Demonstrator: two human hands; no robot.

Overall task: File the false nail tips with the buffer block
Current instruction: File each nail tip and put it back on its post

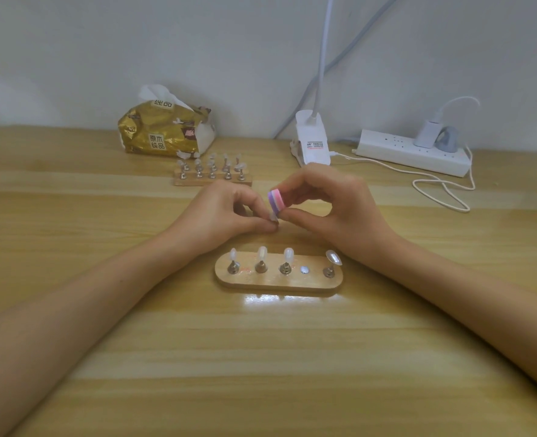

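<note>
false nail tip point(274, 217) is pinched in my left hand point(226, 212) just behind the near holder point(248, 280), my right hand point(333, 206) gripping the buffer block point(276, 200) against it, so filing seems underway, though i cannot tell which of the four standing tips point(288, 254) are done.

Left hand point(229, 212): mid-desk point(261, 357), fingers curled, pinching a tip point(273, 218).
Right hand point(333, 209): grips the block point(276, 200), pink and purple layers, its lower end touching the tip.
Near stand point(280, 280): oval wood, just nearer than the hands; four tips point(262, 253) on pegs, one bare metal disc point(305, 269).
Far stand point(212, 180): behind the hands, rows of tips.
Back edge: tissue pack point(166, 130) left, lamp clamp point(311, 140) centre, power strip point(412, 152) right, white cable point(440, 190) looped beside it.
</note>
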